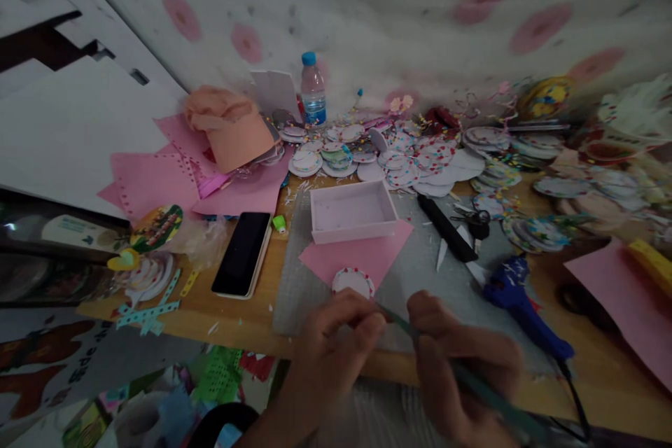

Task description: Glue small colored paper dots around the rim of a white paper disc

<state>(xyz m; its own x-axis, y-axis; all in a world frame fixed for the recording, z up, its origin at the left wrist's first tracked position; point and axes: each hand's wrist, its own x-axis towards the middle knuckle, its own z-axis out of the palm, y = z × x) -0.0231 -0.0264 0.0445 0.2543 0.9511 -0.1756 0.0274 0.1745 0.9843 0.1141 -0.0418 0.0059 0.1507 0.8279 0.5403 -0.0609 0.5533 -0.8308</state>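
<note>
Curving white disc (pixel 353 282) (red-dotted rim)

I see a dark-screened phone (pixel 244 252) flat on the wooden table (pixel 252 322), small lime-green item (pixel 279 224) just beside it. Blue-capped bottle (pixel 313 94) upright at back, right of a crumpled peach-coloured item (pixel 231 129).

Wooden desk (pixel 225 322), bare wood showing along front edge. Translucent grey mat (pixel 302 304) over middle; on mat, pink paper (pixel 341 259), black bar-shaped tool (pixel 446 227), blue glue gun (pixel 525 308). Left of mat: dark-screened phone (pixel 244 252), small green object (pixel 279 224) just beside it. Farther left: pink sheets (pixel 152 185); teal punched strips (pixel 147 315) near front edge. Along back: heaped white discs (pixel 404 161) with coloured trims. Right end: loose pink sheet (pixel 619 308).
</note>
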